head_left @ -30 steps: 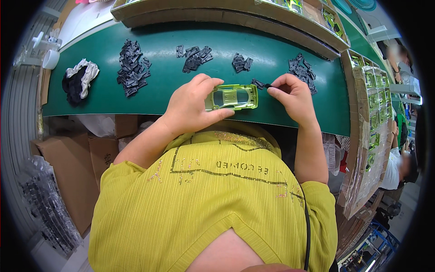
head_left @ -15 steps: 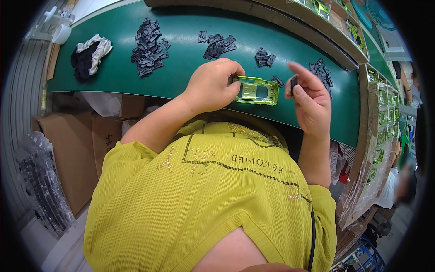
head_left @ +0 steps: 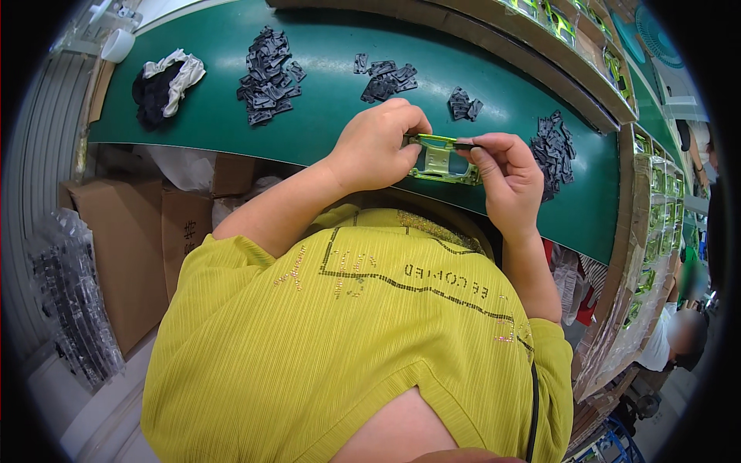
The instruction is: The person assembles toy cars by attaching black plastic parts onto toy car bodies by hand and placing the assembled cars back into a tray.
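A lime-green toy car body shell is held low over the near edge of the green table. My left hand grips its left end between thumb and fingers. At the shell's far right corner, my right hand pinches a small black plastic part, which touches the shell. Its fingers hide part of that piece. Beyond my hands lie a small group of black plastic parts and a bigger cluster of them. A heap of black parts sits just right of my right hand.
A tall pile of black parts and a bundle of black and white cloth lie at left. Cartons with green shells line the right side, and a long cardboard tray edge runs along the back. Brown boxes stand below left.
My right hand has moved left and down with the small black part, from beside the shell to its right corner. The left hand still holds the shell. The whole view has shifted slightly.
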Demonstrator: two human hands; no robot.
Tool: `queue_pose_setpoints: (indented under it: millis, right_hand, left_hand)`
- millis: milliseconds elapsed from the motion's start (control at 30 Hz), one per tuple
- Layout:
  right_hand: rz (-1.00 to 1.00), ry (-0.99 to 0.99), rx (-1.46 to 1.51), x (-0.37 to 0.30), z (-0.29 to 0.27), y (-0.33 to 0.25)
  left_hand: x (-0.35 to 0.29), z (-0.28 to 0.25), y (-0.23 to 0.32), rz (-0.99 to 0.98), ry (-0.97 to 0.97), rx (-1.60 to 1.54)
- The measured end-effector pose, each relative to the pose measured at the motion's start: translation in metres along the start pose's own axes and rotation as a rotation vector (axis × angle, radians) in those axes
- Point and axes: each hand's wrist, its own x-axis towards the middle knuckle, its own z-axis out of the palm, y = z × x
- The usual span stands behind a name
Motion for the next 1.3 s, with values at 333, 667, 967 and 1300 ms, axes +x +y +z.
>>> queue_pose_setpoints:
  millis: [333,667,967,1300]
  right_hand:
    - [-0.377,-0.004,-0.649,0.010,0.015,0.005]
    - [-0.400,0.033,-0.731,0.012,0.020,0.006]
    - [-0.425,0.070,-0.789,0.011,0.023,0.007]
    - [-0.490,0.025,-0.774,0.014,0.015,0.009]
  left_hand:
    - [0.003,0.001,0.001,-0.138,-0.024,-0.106]
    - [0.002,0.003,-0.005,-0.175,-0.007,-0.160]
    - [0.006,0.001,-0.006,-0.195,-0.040,-0.204]
    - [0.010,-0.002,-0.002,-0.305,-0.056,-0.292]
